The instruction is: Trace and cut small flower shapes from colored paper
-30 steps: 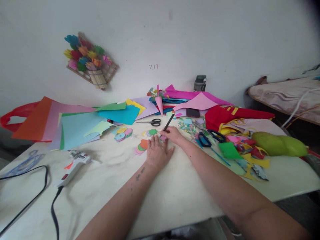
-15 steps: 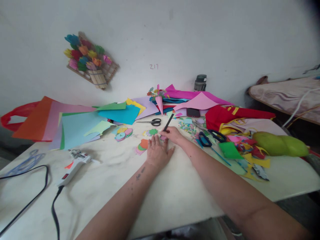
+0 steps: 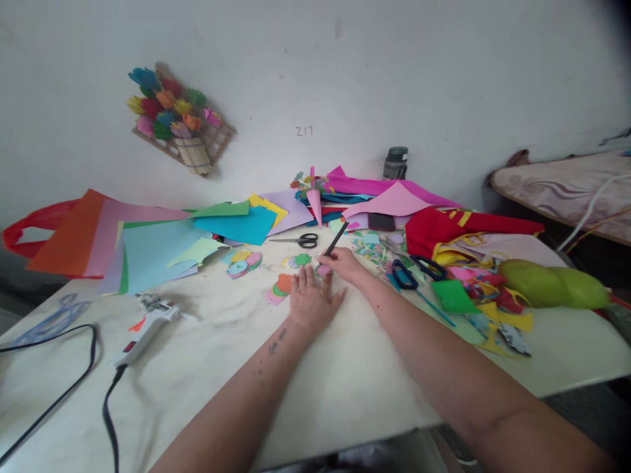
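The left hand [image 3: 314, 301] lies flat and spread on the table [image 3: 365, 394]. Just ahead and to its right, the right hand [image 3: 341, 264] pinches a black pen [image 3: 337, 238]. A pink paper piece [image 3: 323, 270] sits between the two hands; whether the pen touches it is unclear. A green paper flower [image 3: 302, 260] lies just ahead of the left hand, black scissors [image 3: 300, 241] farther off.

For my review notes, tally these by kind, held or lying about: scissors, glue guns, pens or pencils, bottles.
Scissors: 2 (small black pair, larger blue-handled pair)
Glue gun: 1
Pen or pencil: 1, in the right hand; which kind is too small to tell
Bottle: 1
Total: 5
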`<state>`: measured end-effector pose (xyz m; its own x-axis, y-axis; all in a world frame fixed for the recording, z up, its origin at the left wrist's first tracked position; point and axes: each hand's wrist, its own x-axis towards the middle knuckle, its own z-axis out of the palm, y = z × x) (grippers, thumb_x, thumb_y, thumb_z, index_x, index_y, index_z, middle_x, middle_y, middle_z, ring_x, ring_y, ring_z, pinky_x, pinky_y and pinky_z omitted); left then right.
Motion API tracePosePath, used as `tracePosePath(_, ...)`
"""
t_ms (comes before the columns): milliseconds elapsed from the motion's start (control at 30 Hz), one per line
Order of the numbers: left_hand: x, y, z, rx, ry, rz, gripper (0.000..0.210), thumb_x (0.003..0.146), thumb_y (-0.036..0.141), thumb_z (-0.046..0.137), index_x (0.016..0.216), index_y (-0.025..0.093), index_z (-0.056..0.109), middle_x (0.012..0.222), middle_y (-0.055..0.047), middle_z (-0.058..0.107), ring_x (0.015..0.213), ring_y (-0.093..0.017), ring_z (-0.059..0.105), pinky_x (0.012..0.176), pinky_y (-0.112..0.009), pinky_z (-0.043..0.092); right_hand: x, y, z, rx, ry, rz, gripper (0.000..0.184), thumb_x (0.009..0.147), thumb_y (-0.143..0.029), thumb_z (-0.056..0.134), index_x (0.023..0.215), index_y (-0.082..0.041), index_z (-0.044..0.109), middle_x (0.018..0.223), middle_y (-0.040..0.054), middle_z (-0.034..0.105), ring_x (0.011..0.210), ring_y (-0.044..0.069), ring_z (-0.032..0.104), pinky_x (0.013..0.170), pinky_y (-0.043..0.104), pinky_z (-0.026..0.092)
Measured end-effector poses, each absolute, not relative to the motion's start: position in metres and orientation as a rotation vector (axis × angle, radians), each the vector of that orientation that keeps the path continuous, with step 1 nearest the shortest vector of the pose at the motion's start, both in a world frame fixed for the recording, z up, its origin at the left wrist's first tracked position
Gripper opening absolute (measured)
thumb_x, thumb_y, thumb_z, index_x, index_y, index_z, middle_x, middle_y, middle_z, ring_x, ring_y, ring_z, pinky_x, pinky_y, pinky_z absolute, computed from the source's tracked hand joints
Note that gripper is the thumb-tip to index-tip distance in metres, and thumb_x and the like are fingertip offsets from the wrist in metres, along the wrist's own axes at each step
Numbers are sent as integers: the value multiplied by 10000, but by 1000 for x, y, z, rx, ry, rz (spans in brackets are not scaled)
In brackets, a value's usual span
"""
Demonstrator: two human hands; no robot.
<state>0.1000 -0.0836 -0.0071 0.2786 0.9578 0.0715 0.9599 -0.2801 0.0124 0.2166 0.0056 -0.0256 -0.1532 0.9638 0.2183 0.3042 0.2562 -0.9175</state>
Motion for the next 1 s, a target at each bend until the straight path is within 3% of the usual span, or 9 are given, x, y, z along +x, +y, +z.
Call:
tracePosePath(367, 100, -85, -8, -2469, -1853, -108, 763, 782, 685, 164, 1363, 214, 311, 1427, -155, 279, 1318, -328, 197, 1044, -500, 140, 217, 2, -23, -1213, -1651, 1051, 272, 682, -369, 618, 742, -106, 646, 651, 35, 648, 627, 141, 609, 583, 228, 456)
tracePosePath(1000, 100, -84, -9, -2466, -1857, -116, 765, 782, 685, 167, 1364, 209, 313, 1426, -158, 280, 1320, -327, 193, 1046, -499, 135, 222, 6, -30, -1194, -1768, 960, 273, 717, -381, 609, 769, -119, 665, 671, 47, 675, 640, 139, 619, 616, 231, 470)
